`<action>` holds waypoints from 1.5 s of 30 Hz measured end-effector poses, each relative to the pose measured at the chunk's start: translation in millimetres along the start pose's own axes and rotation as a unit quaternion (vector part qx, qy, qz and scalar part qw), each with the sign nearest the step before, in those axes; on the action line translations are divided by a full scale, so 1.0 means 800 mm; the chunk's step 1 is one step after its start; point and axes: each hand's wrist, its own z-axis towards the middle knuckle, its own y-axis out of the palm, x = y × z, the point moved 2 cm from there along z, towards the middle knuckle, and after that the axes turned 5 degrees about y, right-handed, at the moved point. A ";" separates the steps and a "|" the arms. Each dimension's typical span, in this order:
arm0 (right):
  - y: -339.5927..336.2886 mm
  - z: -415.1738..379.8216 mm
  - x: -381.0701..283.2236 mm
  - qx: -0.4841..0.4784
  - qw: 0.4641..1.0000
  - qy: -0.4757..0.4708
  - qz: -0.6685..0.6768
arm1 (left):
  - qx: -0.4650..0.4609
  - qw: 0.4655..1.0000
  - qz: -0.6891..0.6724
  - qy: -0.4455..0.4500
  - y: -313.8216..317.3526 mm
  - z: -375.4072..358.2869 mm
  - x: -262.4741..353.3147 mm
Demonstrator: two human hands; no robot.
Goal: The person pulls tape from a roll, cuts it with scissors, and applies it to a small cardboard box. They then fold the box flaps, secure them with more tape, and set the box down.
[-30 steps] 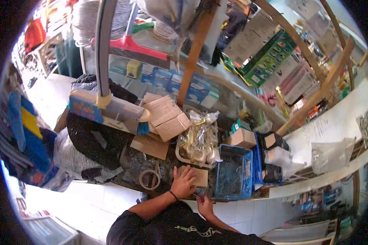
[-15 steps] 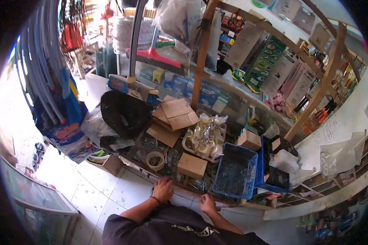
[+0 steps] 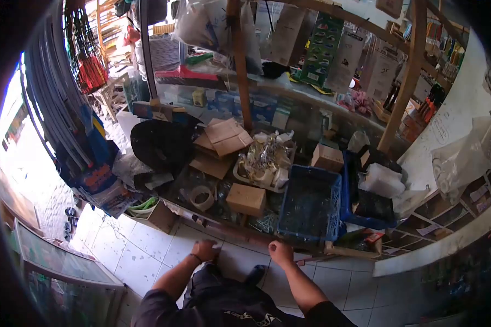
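Note:
My left hand (image 3: 205, 250) hangs in front of the counter's front edge, below the small closed cardboard box (image 3: 246, 199). Its fingers look loosely stretched, though slightly blurred, and nothing shows in them. My right hand (image 3: 281, 253) is closed with fingers curled in, just under the near edge of the blue plastic basket (image 3: 306, 233). Whatever it may hold is hidden. Small metal pieces (image 3: 264, 222) lie between the box and the basket. A roll of tape (image 3: 201, 198) sits left of the box. Behind it, a white tray (image 3: 240, 177) carries shiny plastic-wrapped items.
Folded cardboard (image 3: 229, 137) and a black rounded object (image 3: 161, 150) rest on the counter. A second blue basket (image 3: 368, 220) stands at right, beside wooden compartments (image 3: 436, 218). Long hoses (image 3: 57, 92) hang at left. A glass case (image 3: 65, 256) stands lower left on the tiled floor (image 3: 139, 264).
The head view has shifted and shows more floor. My left hand has drawn back from the counter edge. My right hand stays closed, now with more forearm showing.

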 end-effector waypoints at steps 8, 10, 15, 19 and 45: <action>-0.013 0.025 -0.006 -0.125 0.985 0.073 -0.093 | -0.096 0.994 0.045 0.014 -0.040 0.106 0.008; -0.014 0.030 -0.006 -0.134 0.981 0.088 -0.107 | -0.078 0.995 0.066 0.007 -0.050 0.115 0.018; -0.026 0.037 -0.025 -0.153 0.973 0.108 -0.139 | -0.039 0.996 0.084 -0.015 -0.066 0.114 0.024; -0.026 0.050 -0.024 -0.168 0.968 0.072 -0.175 | -0.072 0.990 0.118 0.009 -0.073 0.128 0.027; 0.022 0.097 -0.068 -0.452 0.881 -0.047 -0.129 | -0.600 0.793 -0.013 -0.099 -0.076 0.187 0.044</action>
